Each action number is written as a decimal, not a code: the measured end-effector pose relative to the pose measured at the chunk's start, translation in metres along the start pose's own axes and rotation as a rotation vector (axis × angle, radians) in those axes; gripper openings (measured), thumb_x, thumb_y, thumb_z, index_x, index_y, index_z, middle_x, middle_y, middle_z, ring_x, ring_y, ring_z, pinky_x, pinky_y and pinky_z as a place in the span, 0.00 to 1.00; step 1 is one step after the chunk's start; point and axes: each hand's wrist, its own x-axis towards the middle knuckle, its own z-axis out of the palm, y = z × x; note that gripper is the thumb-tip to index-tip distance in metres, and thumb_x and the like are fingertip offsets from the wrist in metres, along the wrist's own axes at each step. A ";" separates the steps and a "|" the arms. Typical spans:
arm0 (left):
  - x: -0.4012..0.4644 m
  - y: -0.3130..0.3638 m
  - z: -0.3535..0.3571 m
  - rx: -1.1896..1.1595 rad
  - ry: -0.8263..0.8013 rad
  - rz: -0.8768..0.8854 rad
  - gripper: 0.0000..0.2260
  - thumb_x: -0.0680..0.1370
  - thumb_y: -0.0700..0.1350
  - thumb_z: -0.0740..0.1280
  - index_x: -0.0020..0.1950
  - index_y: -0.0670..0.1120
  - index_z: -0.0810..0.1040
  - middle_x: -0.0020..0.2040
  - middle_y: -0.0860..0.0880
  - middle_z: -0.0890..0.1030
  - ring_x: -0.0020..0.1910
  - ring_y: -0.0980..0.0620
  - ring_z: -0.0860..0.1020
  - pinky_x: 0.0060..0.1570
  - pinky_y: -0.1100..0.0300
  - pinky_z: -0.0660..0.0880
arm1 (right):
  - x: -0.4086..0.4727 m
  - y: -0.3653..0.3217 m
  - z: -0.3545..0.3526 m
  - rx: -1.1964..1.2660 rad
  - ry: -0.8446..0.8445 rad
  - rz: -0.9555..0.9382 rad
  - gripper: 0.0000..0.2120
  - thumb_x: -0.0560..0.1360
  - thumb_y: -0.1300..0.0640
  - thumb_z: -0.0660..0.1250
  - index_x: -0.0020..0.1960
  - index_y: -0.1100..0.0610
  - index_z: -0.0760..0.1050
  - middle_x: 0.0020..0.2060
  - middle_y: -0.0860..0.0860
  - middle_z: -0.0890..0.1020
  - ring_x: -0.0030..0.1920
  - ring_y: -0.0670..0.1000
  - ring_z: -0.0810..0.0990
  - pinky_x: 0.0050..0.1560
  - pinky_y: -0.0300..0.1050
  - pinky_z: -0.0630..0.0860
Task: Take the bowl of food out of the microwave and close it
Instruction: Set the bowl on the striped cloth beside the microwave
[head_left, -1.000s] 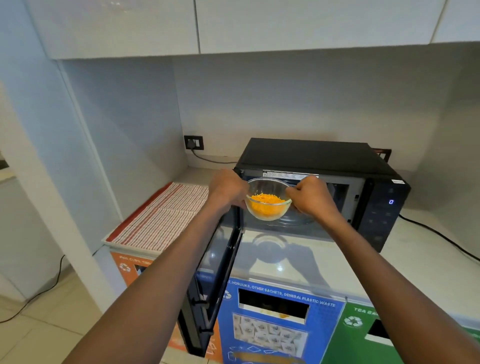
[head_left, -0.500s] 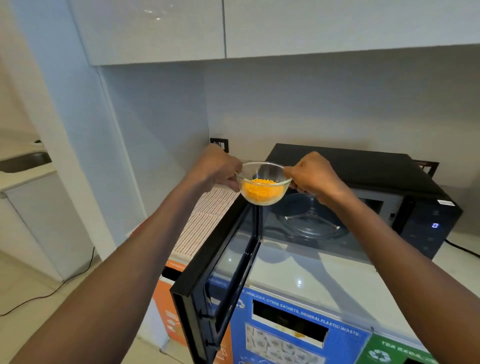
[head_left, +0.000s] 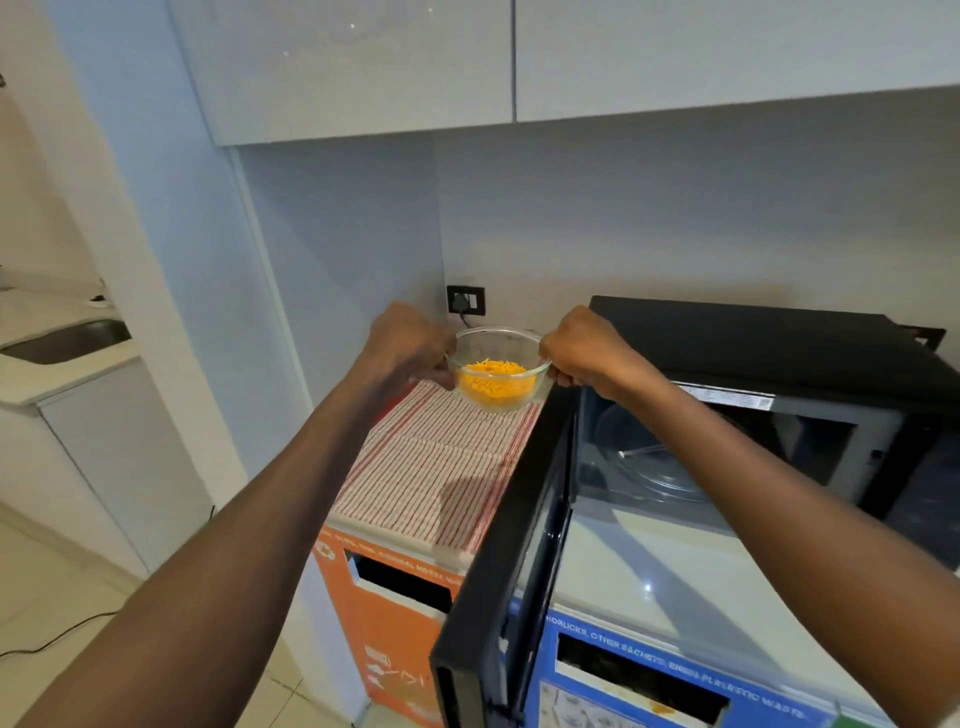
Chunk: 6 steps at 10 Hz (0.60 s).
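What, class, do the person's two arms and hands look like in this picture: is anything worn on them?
Both forearms are bare right down to the frame's edge: no sleeves show. The left hand and right hand wear no gloves, and no watch, bracelet or ring can be seen on either. No markings or cables are visible on them.

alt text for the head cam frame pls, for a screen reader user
Both hands, left hand and right hand, hold a glass bowl of orange food above a striped cloth, left of the microwave, whose door hangs open.
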 end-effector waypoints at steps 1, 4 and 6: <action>0.028 -0.021 -0.011 -0.051 0.041 -0.042 0.14 0.73 0.36 0.69 0.58 0.33 0.77 0.52 0.37 0.84 0.44 0.44 0.86 0.32 0.59 0.83 | 0.017 -0.012 0.023 -0.017 -0.063 0.042 0.12 0.75 0.63 0.62 0.35 0.63 0.77 0.27 0.54 0.80 0.23 0.46 0.76 0.26 0.39 0.71; 0.107 -0.100 -0.017 0.147 -0.008 -0.060 0.11 0.71 0.35 0.72 0.51 0.32 0.81 0.36 0.41 0.82 0.33 0.47 0.83 0.30 0.58 0.82 | 0.071 -0.015 0.115 -0.118 -0.110 0.182 0.03 0.73 0.64 0.72 0.42 0.63 0.79 0.31 0.54 0.83 0.25 0.46 0.82 0.28 0.38 0.79; 0.146 -0.156 -0.003 0.122 -0.086 -0.066 0.08 0.67 0.34 0.73 0.44 0.31 0.82 0.39 0.38 0.86 0.40 0.44 0.86 0.44 0.51 0.84 | 0.098 -0.005 0.165 -0.173 -0.131 0.264 0.06 0.73 0.63 0.72 0.39 0.63 0.78 0.30 0.53 0.83 0.38 0.55 0.87 0.45 0.50 0.84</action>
